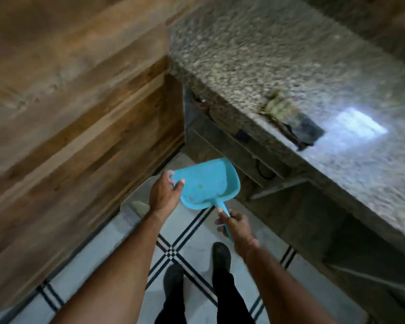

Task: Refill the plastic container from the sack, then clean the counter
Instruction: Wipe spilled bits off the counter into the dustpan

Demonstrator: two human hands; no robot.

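We grip the blue dustpan (206, 182) handle with our right hand (237, 226), left hand (164, 192) pinching its rim, beside the granite counter (278, 54).

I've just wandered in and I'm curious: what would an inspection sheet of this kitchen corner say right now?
Surface: speckled granite counter, blurred, with a bright light patch.
Job's things: blue dustpan held above the floor, a few specks inside; container and sack not in view.
Clutter: crumpled rag near the counter's front edge.
Hands: left hand holds the dustpan's left rim; right hand grips its handle.
Cables: nothing clearly seen.
Surroundings: wooden cabinet on the left, shelves under the counter holding blurred items, tiled floor with dark lines.
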